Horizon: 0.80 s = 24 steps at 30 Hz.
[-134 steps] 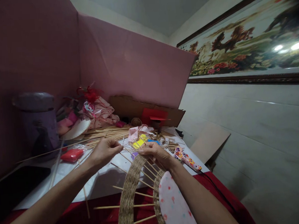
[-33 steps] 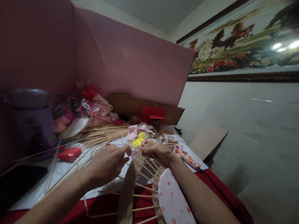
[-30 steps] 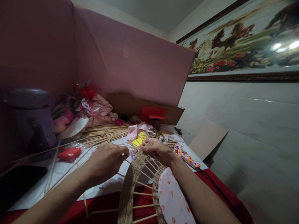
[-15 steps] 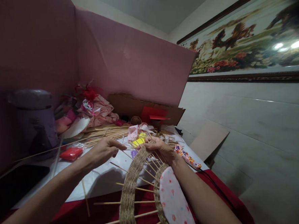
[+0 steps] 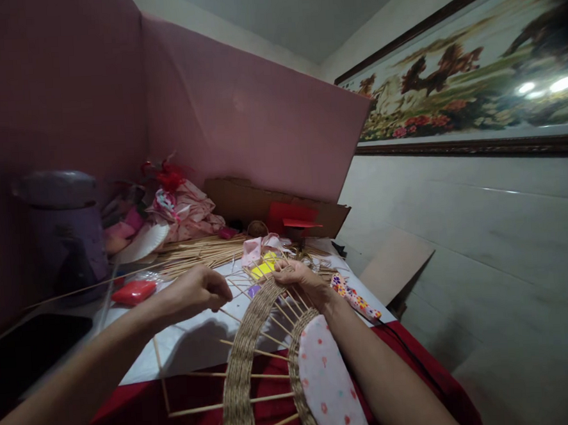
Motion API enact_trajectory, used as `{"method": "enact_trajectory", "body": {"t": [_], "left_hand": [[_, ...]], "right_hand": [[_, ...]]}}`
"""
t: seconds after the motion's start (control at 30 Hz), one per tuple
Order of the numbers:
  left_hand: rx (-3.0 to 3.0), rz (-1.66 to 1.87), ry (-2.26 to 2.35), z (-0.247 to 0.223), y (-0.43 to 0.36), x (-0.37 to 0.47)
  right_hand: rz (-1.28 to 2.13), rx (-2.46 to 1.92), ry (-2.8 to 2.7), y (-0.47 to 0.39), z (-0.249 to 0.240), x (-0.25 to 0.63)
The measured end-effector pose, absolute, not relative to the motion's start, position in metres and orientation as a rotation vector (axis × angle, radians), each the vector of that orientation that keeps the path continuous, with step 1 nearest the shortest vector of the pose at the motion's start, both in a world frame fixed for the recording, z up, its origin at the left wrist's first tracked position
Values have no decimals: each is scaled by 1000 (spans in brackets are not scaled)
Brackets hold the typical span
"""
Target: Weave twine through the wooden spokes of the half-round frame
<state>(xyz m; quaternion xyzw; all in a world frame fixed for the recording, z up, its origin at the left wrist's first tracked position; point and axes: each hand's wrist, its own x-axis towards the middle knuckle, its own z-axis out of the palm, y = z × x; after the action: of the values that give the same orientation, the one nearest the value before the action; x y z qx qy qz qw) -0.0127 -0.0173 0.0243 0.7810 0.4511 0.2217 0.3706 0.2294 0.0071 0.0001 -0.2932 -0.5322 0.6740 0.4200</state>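
Observation:
A round woven piece (image 5: 238,369) hangs before me over the table edge. Its thin wooden spokes (image 5: 269,376) run out from a white cloth centre (image 5: 327,376) with small red prints, through an inner and an outer band of twisted straw cord. My right hand (image 5: 298,279) is closed on the far end of the outer band, thumb on top. To its left, my left hand (image 5: 205,293) has its fingers curled together close to a spoke's outer tip. Whatever may be between those fingertips is too small to make out.
Behind the hands lie a bundle of sticks (image 5: 204,252), a yellow packet (image 5: 264,266) and pink cloth (image 5: 252,250). A red packet (image 5: 133,292) and a dark flat object (image 5: 36,343) are at left. A flower-patterned object (image 5: 354,298) with a black cord lies right.
My left hand has drawn back slightly left and down, its pointing index finger now curled in. The woven piece has shifted a little; my right hand keeps its grip.

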Motion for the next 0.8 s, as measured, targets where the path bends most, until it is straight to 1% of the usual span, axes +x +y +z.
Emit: {"method": "enact_trajectory", "body": {"t": [0.13, 0.23, 0.47, 0.8], "left_hand": [[2427, 621, 1198, 28, -30, -6], [2573, 645, 1265, 33, -41, 0], [2697, 614, 1152, 30, -44, 4], [2686, 571, 1173, 32, -44, 1]], "right_hand": [[1673, -824, -1320, 10, -1, 231], [1675, -824, -1326, 12, -3, 232], [1686, -807, -1329, 13, -4, 232], [1701, -844, -1304, 9, -2, 230]]}}
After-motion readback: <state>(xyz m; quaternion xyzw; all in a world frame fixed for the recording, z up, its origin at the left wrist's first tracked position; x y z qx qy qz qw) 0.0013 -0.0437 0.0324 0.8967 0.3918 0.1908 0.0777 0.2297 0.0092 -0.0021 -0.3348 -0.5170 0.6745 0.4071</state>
